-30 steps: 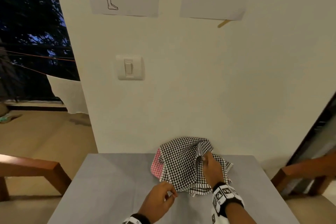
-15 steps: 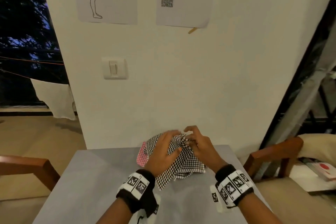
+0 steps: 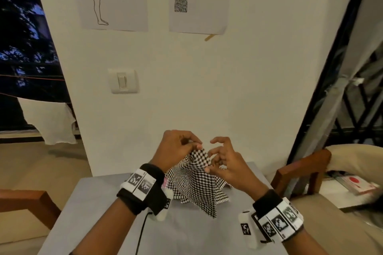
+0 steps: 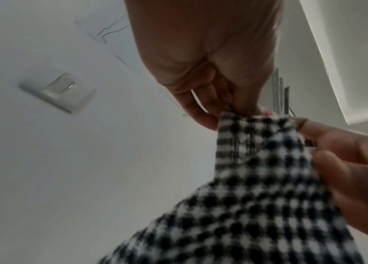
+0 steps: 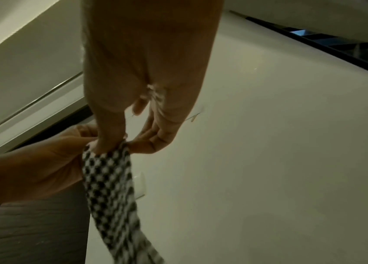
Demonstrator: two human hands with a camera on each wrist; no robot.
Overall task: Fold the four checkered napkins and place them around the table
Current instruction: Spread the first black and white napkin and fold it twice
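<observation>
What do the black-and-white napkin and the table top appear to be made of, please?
The black-and-white napkin, pinched by the left hand and the right hand, looks like thin woven cloth: it drapes and creases. The table top looks matte grey, perhaps laminate; material uncertain.

bench (image 3: 99, 209): grey, bare at my 9 o'clock | on it at 12 o'clock: heap of checkered napkins (image 3: 199, 190), black-and-white on top, a pink one (image 3: 165, 182) peeking out at left
</observation>
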